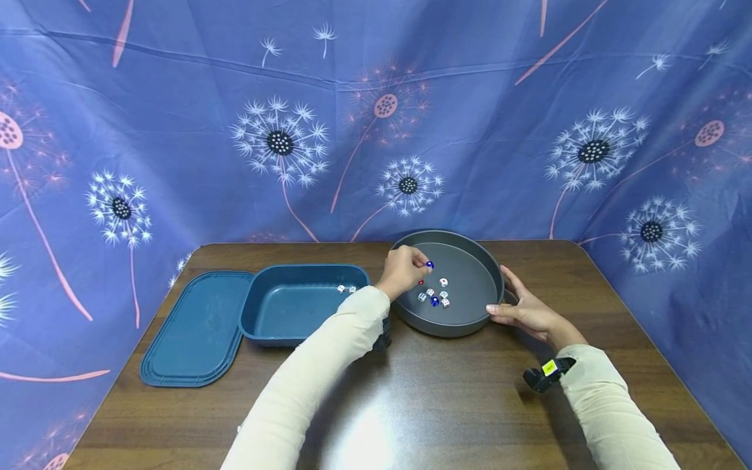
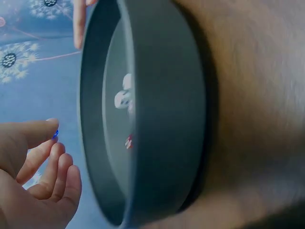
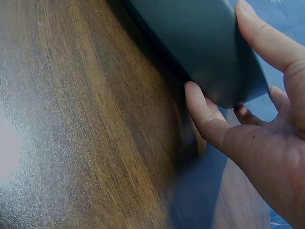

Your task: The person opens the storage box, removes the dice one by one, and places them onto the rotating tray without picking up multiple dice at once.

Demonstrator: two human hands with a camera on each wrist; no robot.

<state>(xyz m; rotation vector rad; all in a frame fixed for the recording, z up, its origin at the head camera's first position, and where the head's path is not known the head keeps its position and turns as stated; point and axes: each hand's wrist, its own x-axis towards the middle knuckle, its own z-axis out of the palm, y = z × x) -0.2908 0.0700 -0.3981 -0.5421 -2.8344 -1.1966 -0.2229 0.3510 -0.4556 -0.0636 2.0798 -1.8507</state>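
Note:
My left hand (image 1: 402, 269) pinches a small blue die (image 1: 430, 264) between thumb and fingertips. In the head view it is over the left part of a round dark-grey pan (image 1: 470, 261); in the left wrist view that blue die (image 2: 55, 134) shows at the thumb tip. Inside the pan lie several white dice (image 1: 443, 282), another blue die (image 1: 435, 301) and a red die (image 1: 420, 282), partly behind the fingers. My right hand (image 1: 531, 313) grips the pan's right side, and in the right wrist view its fingers (image 3: 205, 109) spread around the pan's wall (image 3: 200, 43).
Left of the pan stands a blue rectangular container (image 1: 276, 336) with two white dice (image 1: 346, 288) at its right end. Its matching lid (image 1: 196, 329) lies flat further left. The wooden table (image 1: 458, 398) ends at a blue dandelion-print cloth (image 1: 329, 143) behind.

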